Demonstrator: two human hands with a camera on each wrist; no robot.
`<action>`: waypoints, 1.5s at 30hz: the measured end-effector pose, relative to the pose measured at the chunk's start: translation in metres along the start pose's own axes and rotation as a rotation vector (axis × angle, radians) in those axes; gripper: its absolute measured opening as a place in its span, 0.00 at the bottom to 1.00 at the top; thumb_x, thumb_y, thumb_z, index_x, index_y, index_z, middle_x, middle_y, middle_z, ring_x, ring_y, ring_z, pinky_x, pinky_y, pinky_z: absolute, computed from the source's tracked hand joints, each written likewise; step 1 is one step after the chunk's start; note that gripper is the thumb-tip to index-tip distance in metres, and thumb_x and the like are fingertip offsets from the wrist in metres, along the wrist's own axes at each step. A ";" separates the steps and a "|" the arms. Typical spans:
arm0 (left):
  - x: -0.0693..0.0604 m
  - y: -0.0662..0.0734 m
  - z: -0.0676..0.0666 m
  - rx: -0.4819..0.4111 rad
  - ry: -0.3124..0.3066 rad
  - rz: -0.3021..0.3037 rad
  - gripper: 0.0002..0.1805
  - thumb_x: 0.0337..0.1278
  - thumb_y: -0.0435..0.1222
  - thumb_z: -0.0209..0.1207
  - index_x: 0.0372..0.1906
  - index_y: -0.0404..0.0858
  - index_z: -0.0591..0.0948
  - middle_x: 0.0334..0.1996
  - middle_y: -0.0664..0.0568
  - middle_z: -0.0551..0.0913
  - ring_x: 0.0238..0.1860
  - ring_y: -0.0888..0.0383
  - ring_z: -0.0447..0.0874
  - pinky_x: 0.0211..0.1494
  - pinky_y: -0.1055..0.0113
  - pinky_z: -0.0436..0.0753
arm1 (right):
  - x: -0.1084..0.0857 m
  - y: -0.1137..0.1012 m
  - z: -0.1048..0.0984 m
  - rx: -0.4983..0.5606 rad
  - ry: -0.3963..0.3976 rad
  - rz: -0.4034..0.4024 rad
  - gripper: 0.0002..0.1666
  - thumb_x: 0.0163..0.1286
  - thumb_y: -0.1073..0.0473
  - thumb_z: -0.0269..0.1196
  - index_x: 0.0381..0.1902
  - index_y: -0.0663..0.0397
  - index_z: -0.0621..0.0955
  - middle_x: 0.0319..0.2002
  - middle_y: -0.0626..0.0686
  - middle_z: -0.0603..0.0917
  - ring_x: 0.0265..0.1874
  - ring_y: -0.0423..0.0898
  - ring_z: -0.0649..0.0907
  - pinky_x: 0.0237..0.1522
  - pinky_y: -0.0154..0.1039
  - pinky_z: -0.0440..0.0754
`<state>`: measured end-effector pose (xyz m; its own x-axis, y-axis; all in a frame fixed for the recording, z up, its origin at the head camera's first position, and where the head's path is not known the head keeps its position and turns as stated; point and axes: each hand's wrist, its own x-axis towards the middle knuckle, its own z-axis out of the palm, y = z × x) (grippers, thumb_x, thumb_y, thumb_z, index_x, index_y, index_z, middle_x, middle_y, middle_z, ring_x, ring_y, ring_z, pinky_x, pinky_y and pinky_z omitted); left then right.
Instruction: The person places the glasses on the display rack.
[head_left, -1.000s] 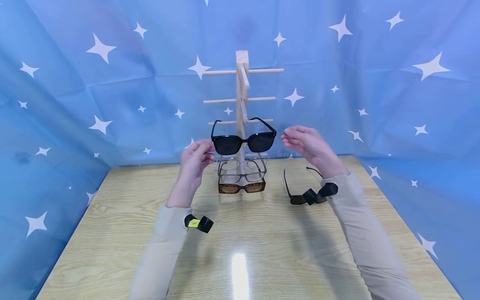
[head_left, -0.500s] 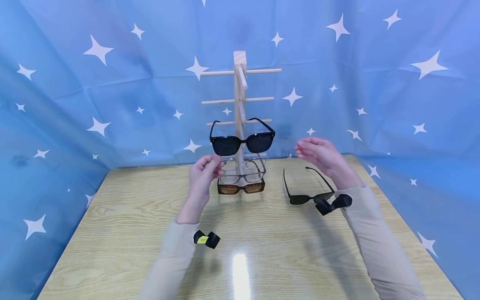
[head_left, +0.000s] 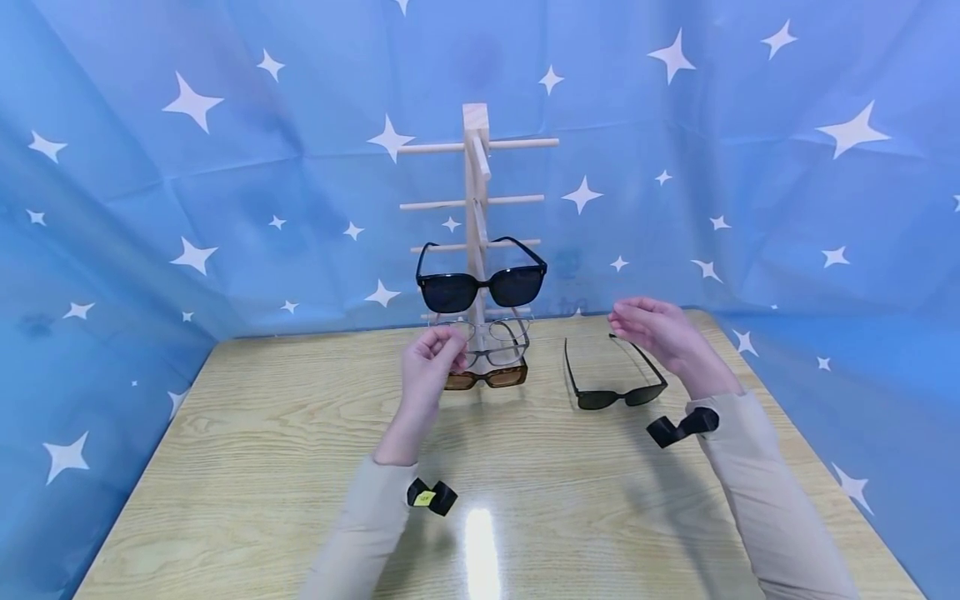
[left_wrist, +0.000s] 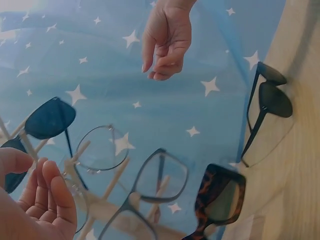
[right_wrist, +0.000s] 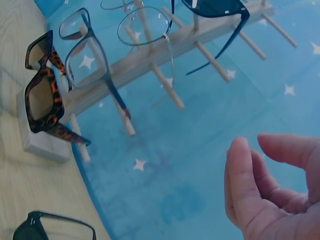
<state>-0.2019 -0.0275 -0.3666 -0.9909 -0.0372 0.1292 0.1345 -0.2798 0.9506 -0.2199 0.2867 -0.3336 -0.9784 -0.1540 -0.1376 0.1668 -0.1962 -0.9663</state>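
Note:
Black sunglasses (head_left: 516,287) hang on the wooden eyewear stand (head_left: 476,167). Below them, in order, sit thin round wire glasses (left_wrist: 102,148), grey-framed glasses (right_wrist: 104,65) and tortoiseshell sunglasses (right_wrist: 58,102). My left hand (head_left: 432,362) hovers in front of the stand's lower left side, fingers loosely curled around nothing, covering part of the lower pairs in the head view. My right hand (head_left: 663,333) floats apart from everything, thumb and fingers bent with a gap between them. Nearest to it, a second pair of black sunglasses (head_left: 618,398) rests on the table, temples unfolded toward the back.
The wooden table (head_left: 247,467) runs up to a blue curtain (head_left: 300,208) with white stars. Bare pegs (head_left: 525,143) stick out on both sides of the stand's upper part. The stand's pale base block (right_wrist: 45,145) rests on the table.
Both hands have drawn away from the black sunglasses on the stand. The left hand moved down and to the right; the right hand moved right and down. Those sunglasses stayed on the stand.

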 end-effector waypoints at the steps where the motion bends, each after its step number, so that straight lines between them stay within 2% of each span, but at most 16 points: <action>1: -0.001 -0.002 0.002 0.007 -0.011 0.001 0.03 0.57 0.25 0.56 0.30 0.32 0.79 0.20 0.54 0.80 0.18 0.63 0.75 0.25 0.75 0.77 | -0.001 0.001 -0.002 0.005 0.000 0.000 0.05 0.68 0.68 0.57 0.35 0.54 0.79 0.32 0.50 0.83 0.33 0.40 0.83 0.42 0.30 0.81; 7: -0.006 -0.016 0.013 0.008 -0.081 -0.002 0.02 0.57 0.25 0.57 0.31 0.29 0.78 0.20 0.54 0.79 0.17 0.65 0.75 0.24 0.76 0.77 | -0.005 0.009 -0.015 0.022 0.012 0.003 0.06 0.69 0.69 0.55 0.36 0.56 0.78 0.32 0.49 0.84 0.33 0.39 0.83 0.43 0.29 0.81; 15: -0.017 -0.037 0.034 0.047 -0.166 -0.037 0.07 0.56 0.24 0.58 0.35 0.20 0.77 0.20 0.53 0.80 0.18 0.65 0.76 0.25 0.75 0.78 | -0.010 0.021 -0.034 0.027 0.026 0.017 0.11 0.69 0.70 0.54 0.33 0.52 0.81 0.32 0.50 0.84 0.33 0.39 0.83 0.42 0.29 0.81; 19: -0.023 -0.052 0.046 0.058 -0.225 -0.059 0.07 0.54 0.23 0.58 0.36 0.19 0.78 0.21 0.51 0.80 0.18 0.65 0.75 0.25 0.76 0.77 | -0.012 0.028 -0.043 0.003 0.034 0.016 0.05 0.69 0.69 0.54 0.39 0.57 0.77 0.32 0.49 0.84 0.33 0.39 0.83 0.40 0.29 0.82; 23: -0.028 -0.071 0.056 0.152 -0.303 -0.065 0.07 0.53 0.22 0.58 0.37 0.20 0.78 0.24 0.42 0.82 0.18 0.64 0.76 0.26 0.71 0.81 | -0.014 0.037 -0.054 -0.042 0.065 0.036 0.10 0.70 0.66 0.55 0.47 0.60 0.69 0.32 0.48 0.84 0.33 0.38 0.83 0.41 0.29 0.82; 27: -0.032 -0.091 0.063 0.267 -0.348 -0.044 0.07 0.52 0.23 0.59 0.37 0.22 0.80 0.28 0.36 0.82 0.20 0.63 0.77 0.27 0.70 0.82 | -0.016 0.045 -0.065 -0.070 0.093 0.058 0.14 0.70 0.65 0.55 0.51 0.63 0.67 0.32 0.47 0.84 0.34 0.39 0.83 0.41 0.29 0.82; 32: -0.032 -0.109 0.074 0.350 -0.320 -0.026 0.07 0.50 0.26 0.61 0.36 0.26 0.82 0.28 0.42 0.83 0.24 0.65 0.77 0.28 0.78 0.77 | -0.018 0.055 -0.079 -0.166 0.115 0.038 0.24 0.70 0.63 0.56 0.58 0.72 0.65 0.33 0.44 0.84 0.36 0.38 0.83 0.42 0.29 0.81; 39: -0.028 -0.127 0.087 0.421 -0.288 -0.020 0.06 0.48 0.25 0.62 0.32 0.25 0.81 0.26 0.44 0.83 0.25 0.66 0.76 0.31 0.77 0.78 | -0.017 0.072 -0.093 -0.339 0.183 0.026 0.33 0.70 0.61 0.56 0.62 0.80 0.60 0.36 0.39 0.81 0.39 0.33 0.80 0.45 0.28 0.79; 45: -0.024 -0.136 0.094 0.469 -0.240 -0.096 0.08 0.49 0.28 0.62 0.35 0.27 0.83 0.25 0.50 0.82 0.25 0.68 0.75 0.31 0.78 0.77 | -0.015 0.084 -0.102 -0.410 0.241 0.057 0.29 0.70 0.61 0.56 0.61 0.76 0.64 0.37 0.38 0.78 0.39 0.31 0.79 0.47 0.28 0.79</action>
<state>-0.1963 0.1015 -0.4726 -0.9781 0.2035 0.0444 0.0838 0.1894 0.9783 -0.2038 0.3710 -0.4347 -0.9775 0.0848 -0.1929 0.2069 0.2113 -0.9553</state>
